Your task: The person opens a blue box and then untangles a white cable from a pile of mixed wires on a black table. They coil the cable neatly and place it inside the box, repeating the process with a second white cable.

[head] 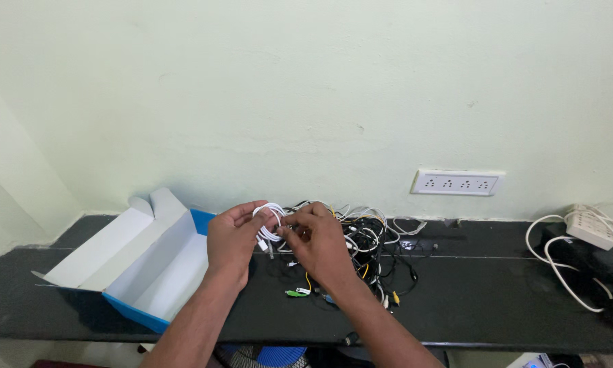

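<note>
My left hand (pixel 233 238) and right hand (pixel 315 238) pinch small coiled white cable (pixel 271 219), frame centre; tangled black-and-white cable heap (pixel 371 238) unsorted, open blue-and-white cardboard box (pixel 150 262) left holds nothing.

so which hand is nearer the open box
Left. The left hand is just right of the open box, almost over its blue edge. The right hand is farther right, over the cable tangle. Both pinch a white cable coil.

Pale green wall (pixel 306 88) with a white socket strip (pixel 457 182) behind a black counter (pixel 497 300)
</note>
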